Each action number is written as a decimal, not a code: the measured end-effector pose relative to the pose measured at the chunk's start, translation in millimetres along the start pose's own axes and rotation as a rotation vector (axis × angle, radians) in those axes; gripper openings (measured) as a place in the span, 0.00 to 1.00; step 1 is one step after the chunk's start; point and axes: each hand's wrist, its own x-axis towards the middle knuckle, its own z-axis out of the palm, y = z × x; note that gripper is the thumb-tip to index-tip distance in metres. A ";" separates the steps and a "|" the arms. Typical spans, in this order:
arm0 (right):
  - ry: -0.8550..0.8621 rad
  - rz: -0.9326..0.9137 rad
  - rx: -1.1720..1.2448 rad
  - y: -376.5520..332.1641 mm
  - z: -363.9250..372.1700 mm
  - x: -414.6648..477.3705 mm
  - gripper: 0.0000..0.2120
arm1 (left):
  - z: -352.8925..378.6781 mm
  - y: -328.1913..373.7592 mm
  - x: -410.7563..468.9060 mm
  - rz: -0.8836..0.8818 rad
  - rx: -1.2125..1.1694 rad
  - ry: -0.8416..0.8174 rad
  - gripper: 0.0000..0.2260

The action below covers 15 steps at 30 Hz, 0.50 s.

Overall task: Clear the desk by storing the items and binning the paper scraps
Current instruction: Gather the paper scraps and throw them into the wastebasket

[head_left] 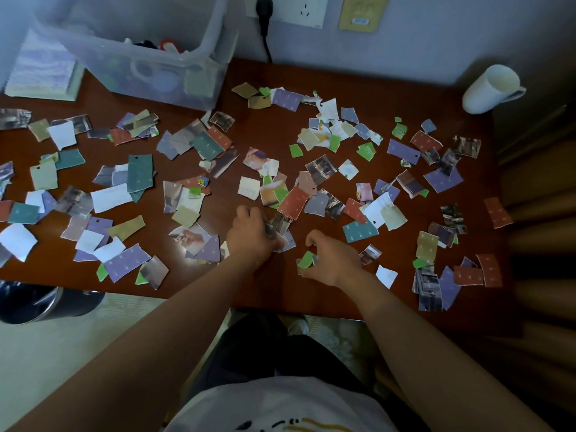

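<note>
The left hand clutches bunched paper scraps and the right hand pinches a green scrap, probably collecting one handful for binning.

Torn scraps lay all over the brown desk. The left hand gripped a small bunch of them, and the right hand pinched a green scrap. A white mug sat at the far right corner and a clear box at the far left.

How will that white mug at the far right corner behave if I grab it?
The white mug looks rigid, probably ceramic, so likely breakable if dropped. It seems empty, so probably light. It stands near the desk corner, so a sideways push might send it off.
</note>
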 end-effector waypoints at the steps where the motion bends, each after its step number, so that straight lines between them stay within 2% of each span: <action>1: 0.010 -0.012 -0.016 -0.4 2.7 0.4 0.25 | -0.5 1.4 -1.4 0.017 -0.002 0.003 0.24; 4: 0.021 -0.006 -0.038 0.5 5.8 2.8 0.22 | -0.8 5.7 -6.2 0.068 0.002 0.007 0.16; 10: 0.041 0.022 -0.046 1.5 6.8 2.2 0.17 | 2.4 5.2 -10.2 0.130 -0.040 0.008 0.09; 15: 0.050 0.015 0.007 0.5 9.4 -0.7 0.07 | 0.8 5.6 -10.7 0.048 -0.207 -0.016 0.06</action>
